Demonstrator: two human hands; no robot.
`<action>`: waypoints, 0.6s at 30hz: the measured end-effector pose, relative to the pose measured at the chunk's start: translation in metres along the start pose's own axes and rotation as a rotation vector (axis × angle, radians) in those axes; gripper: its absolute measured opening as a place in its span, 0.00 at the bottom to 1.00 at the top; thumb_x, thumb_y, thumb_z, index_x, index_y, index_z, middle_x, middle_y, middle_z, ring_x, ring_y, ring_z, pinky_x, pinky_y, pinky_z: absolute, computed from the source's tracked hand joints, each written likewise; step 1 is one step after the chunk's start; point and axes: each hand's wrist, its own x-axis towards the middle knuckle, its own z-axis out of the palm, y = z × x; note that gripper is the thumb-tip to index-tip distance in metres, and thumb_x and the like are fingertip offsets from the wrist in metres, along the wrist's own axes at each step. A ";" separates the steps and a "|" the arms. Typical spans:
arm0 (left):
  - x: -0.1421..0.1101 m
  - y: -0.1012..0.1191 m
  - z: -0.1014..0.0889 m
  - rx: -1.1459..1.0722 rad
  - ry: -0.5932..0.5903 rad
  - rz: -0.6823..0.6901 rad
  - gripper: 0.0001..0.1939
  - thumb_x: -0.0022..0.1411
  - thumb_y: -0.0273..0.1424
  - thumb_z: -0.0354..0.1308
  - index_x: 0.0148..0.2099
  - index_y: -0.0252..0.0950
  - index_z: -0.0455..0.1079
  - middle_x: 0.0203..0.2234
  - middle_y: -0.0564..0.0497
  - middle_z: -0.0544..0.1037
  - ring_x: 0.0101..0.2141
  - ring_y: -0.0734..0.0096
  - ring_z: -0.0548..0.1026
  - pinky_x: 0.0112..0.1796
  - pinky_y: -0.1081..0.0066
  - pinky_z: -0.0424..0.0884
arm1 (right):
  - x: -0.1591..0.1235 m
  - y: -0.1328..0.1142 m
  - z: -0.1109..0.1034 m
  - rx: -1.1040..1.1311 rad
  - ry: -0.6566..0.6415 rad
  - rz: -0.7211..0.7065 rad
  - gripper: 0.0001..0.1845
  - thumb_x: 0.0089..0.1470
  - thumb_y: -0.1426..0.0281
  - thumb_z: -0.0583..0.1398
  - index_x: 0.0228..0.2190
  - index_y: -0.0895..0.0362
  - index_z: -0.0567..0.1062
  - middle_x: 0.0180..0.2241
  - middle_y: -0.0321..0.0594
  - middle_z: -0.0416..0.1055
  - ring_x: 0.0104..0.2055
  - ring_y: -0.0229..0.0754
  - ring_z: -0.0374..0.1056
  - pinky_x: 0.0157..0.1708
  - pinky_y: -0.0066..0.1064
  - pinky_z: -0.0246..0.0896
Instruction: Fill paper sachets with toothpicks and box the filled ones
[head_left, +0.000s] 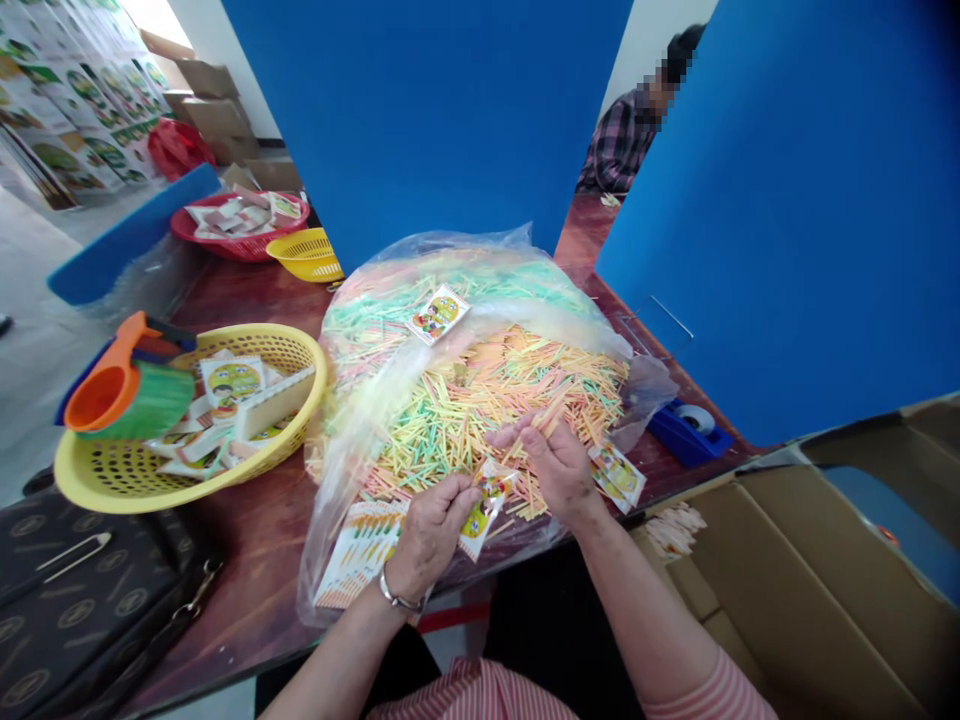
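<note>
A big clear plastic bag [420,375] lies spread on the table, full of thin pastel sticks [450,425] in yellow, orange, pink and green. My left hand [435,520] is closed on a small printed packet [486,508] with a cartoon face. Just right of it, my right hand [556,465] pinches several of the coloured sticks over the heap. Another printed packet [619,478] lies beside my right wrist, and a further packet [437,314] rests on top of the bag. Flat printed packets [361,545] are fanned out left of my left hand.
At left stands a yellow basket [315,400] with packets, an orange scoop [112,375] and green tape. Behind are a red basket [240,245] and a smaller yellow basket [307,255]. Blue partitions [442,120] rise ahead. A tape dispenser [690,435] and cardboard box [795,580] are right.
</note>
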 end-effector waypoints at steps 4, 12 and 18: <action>0.001 0.004 -0.001 0.007 0.011 0.000 0.13 0.60 0.38 0.48 0.28 0.38 0.67 0.18 0.58 0.65 0.21 0.77 0.62 0.24 0.77 0.59 | -0.003 0.003 0.005 0.014 -0.092 0.107 0.09 0.53 0.62 0.55 0.33 0.54 0.69 0.32 0.38 0.74 0.40 0.42 0.70 0.46 0.40 0.61; 0.004 0.002 0.004 -0.195 0.046 -0.059 0.11 0.59 0.38 0.50 0.35 0.37 0.68 0.23 0.56 0.70 0.25 0.75 0.66 0.28 0.76 0.62 | -0.002 0.006 0.018 0.252 -0.112 0.180 0.13 0.54 0.61 0.54 0.35 0.57 0.71 0.35 0.44 0.75 0.43 0.44 0.68 0.44 0.41 0.61; 0.012 0.005 0.011 -0.391 0.084 -0.099 0.10 0.58 0.37 0.51 0.35 0.36 0.67 0.24 0.56 0.69 0.25 0.76 0.66 0.27 0.76 0.63 | 0.005 0.004 0.017 0.221 -0.075 0.226 0.20 0.56 0.57 0.50 0.45 0.55 0.67 0.36 0.43 0.75 0.41 0.43 0.69 0.42 0.40 0.63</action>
